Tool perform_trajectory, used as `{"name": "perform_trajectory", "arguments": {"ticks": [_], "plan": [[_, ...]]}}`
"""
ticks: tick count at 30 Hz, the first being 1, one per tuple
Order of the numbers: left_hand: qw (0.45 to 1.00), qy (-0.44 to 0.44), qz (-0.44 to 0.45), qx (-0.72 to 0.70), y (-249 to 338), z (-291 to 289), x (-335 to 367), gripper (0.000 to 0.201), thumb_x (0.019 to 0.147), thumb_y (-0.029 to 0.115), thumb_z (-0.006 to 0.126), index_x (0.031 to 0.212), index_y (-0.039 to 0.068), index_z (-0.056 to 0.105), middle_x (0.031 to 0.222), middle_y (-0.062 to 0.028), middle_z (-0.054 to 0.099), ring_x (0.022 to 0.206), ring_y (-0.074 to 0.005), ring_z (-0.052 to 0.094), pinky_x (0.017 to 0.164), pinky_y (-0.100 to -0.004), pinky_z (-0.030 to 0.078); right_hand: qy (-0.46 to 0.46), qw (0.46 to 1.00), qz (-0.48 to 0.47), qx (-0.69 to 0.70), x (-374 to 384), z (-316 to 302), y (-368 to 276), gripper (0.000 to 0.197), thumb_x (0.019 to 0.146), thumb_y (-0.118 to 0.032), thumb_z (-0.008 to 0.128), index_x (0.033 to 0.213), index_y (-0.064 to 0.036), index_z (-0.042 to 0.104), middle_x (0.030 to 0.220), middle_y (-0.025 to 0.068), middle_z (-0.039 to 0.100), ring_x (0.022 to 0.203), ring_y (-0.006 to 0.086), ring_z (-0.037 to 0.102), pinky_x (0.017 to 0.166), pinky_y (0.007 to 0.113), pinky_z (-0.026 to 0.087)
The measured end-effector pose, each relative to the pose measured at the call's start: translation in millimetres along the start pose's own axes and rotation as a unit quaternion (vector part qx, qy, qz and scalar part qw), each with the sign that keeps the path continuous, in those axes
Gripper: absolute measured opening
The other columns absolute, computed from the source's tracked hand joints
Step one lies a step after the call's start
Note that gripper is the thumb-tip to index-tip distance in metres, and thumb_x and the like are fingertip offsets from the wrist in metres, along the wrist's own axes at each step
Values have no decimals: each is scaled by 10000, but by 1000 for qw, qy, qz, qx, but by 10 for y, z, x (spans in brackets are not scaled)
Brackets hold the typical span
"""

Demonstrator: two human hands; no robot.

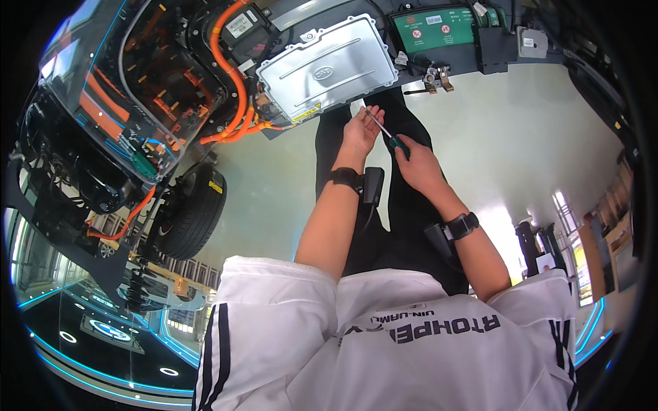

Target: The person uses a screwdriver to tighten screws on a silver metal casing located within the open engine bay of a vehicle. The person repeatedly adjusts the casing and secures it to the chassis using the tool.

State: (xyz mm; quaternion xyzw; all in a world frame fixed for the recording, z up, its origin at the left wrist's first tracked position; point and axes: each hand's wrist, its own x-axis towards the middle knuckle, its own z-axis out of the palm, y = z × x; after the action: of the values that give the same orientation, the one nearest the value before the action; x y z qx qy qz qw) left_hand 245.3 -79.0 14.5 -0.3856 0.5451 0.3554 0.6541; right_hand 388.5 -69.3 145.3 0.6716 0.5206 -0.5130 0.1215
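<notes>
My right hand (418, 164) is closed round the dark green handle of a screwdriver (386, 130). The thin metal shaft slants up and left to my left hand (361, 133). That hand is turned palm up, its fingers curled and thumb drawn in at the screwdriver's tip. Whatever is pinched there, if anything, is too small to make out. Both hands are just below the near edge of a silver metal housing (325, 72) with bolts along its rim and a yellow warning label. Neither hand visibly touches the housing.
Thick orange cables (236, 82) run left of the housing. A green-labelled box (439, 31) lies to its right, with a metal bracket (435, 80) jutting below. At left are a clear-covered assembly (154, 75) and a tyre (195, 212). Wrist-worn devices (372, 186) sit on both forearms.
</notes>
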Motion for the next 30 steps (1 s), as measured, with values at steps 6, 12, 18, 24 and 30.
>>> {"name": "perform_trajectory", "arguments": {"ticks": [6,12,18,24,30], "plan": [[999,17,-31,36,-75,29,543,244,1040,174,479,1159,-32,534,1113,-148,660,1016,-269,661,889,-354,566,-13,995,97,26,287,310,111,402,947,-261,550,1280,-40,594,1048,276,667,981,442,642,862,457,513],[999,-9,-23,28,6,23,688,228,1035,160,490,1146,-35,534,1155,-171,643,1047,-289,651,933,-396,548,22,994,84,58,454,456,280,397,932,-284,551,1270,-85,612,970,236,694,911,420,667,812,481,535],[998,-7,-30,50,77,-10,719,264,1036,139,476,1206,-53,536,1169,-165,644,1095,-279,641,987,-388,535,-3,990,110,84,522,498,239,381,947,-243,546,1266,-42,598,983,251,679,924,416,663,809,420,517],[998,13,-40,52,101,1,759,255,1038,125,459,1200,-57,536,1165,-169,641,1085,-288,642,987,-384,537,11,989,106,107,563,611,299,378,948,-232,543,1253,-14,592,926,235,682,877,393,674,784,409,517],[995,8,-28,93,141,37,783,255,1039,116,457,1194,-81,505,1139,-206,632,1058,-316,645,941,-405,552,3,988,95,120,616,608,254,390,948,-235,542,1228,33,595,885,226,684,775,315,694,727,382,528]]}}
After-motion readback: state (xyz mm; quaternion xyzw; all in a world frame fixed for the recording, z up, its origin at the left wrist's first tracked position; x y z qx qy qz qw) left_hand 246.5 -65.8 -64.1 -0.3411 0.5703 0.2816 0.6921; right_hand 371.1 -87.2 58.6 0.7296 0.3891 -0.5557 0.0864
